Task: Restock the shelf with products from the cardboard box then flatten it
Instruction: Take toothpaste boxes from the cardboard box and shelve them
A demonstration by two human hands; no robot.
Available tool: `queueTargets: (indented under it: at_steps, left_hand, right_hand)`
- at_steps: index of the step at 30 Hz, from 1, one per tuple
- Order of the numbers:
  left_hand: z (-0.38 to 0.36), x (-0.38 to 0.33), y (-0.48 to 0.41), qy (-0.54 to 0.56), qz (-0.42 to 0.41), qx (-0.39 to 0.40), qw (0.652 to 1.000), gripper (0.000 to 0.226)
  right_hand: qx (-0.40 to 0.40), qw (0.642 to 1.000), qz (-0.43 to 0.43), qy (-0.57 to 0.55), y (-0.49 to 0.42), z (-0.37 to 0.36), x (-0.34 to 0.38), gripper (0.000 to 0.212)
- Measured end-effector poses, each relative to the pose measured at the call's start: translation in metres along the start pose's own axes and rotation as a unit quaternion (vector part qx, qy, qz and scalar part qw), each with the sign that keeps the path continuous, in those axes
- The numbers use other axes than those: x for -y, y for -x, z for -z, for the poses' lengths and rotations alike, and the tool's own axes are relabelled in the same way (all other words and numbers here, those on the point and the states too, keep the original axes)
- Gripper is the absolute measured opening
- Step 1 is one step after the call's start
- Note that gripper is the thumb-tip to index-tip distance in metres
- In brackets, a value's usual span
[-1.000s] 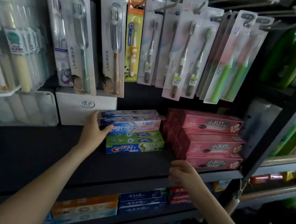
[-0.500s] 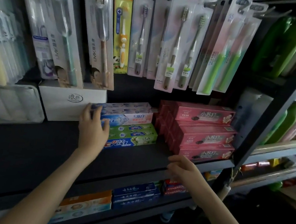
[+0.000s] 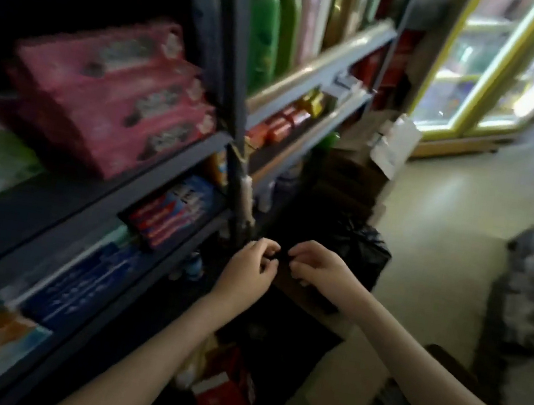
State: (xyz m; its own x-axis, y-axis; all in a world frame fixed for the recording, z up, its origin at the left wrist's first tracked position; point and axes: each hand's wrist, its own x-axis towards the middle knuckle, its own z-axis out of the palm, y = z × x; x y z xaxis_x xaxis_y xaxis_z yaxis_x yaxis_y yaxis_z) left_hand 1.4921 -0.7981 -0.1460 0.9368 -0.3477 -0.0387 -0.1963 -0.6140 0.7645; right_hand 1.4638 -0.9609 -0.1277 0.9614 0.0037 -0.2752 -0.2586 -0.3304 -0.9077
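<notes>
Beside the shelf point(image 3: 166, 170), left hand point(image 3: 250, 269) and right hand point(image 3: 321, 269) curl, nearly touching (held thing indiscernible).

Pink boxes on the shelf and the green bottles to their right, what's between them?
In the head view, blurred as it is, a dark upright post of the shelving stands between the pink boxes and the green bottles.

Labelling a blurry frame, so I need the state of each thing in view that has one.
Left hand: fingers curled, grip contents too dark to tell.
Right hand: fingers curled, close to the left hand, contents also unclear.
Pink cardboard boxes: stacked on the dark metal shelf.
Green plastic bottles: upright.
Black plastic bag: bunched, on the floor.
Yellow-framed glass cooler: lit inside.
</notes>
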Motion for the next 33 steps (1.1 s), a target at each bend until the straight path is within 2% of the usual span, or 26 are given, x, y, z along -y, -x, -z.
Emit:
queueTargets:
  at_steps: [6,12,18,21,24,28,31,33]
  left_hand:
    - [-0.149,-0.030,-0.019,-0.041,0.011,0.168,0.985,0.024]
    - [-0.334,-0.016,0.006,-0.070,0.074,0.300,0.948,0.025]
    - [-0.530,0.044,0.053,-0.082,0.146,0.369,0.914,0.026]
    - [-0.621,0.088,0.068,-0.103,0.194,0.369,0.903,0.037]
    - [-0.699,0.142,0.072,-0.178,0.221,0.369,0.885,0.051]
    - [-0.767,0.215,0.060,-0.366,0.202,0.403,0.814,0.062]
    - [-0.798,0.254,0.054,-0.498,0.119,0.409,0.755,0.060]
    - [-0.813,0.272,0.054,-0.572,0.060,0.420,0.702,0.062]
  right_hand:
    - [-0.126,0.981,-0.146,-0.031,0.061,0.103,-0.141,0.017]
    - [-0.187,0.931,-0.307,-0.060,0.128,0.156,-0.331,0.020]
    - [-0.228,0.863,-0.437,-0.115,0.175,0.146,-0.535,0.019]
    - [-0.230,0.840,-0.473,-0.132,0.178,0.128,-0.621,0.022]
    - [-0.211,0.825,-0.500,-0.157,0.167,0.111,-0.694,0.026]
    - [-0.195,0.827,-0.505,-0.151,0.143,0.092,-0.769,0.022]
    - [-0.174,0.834,-0.502,-0.146,0.123,0.073,-0.805,0.029]
    - [-0.141,0.843,-0.500,-0.139,0.113,0.056,-0.818,0.034]
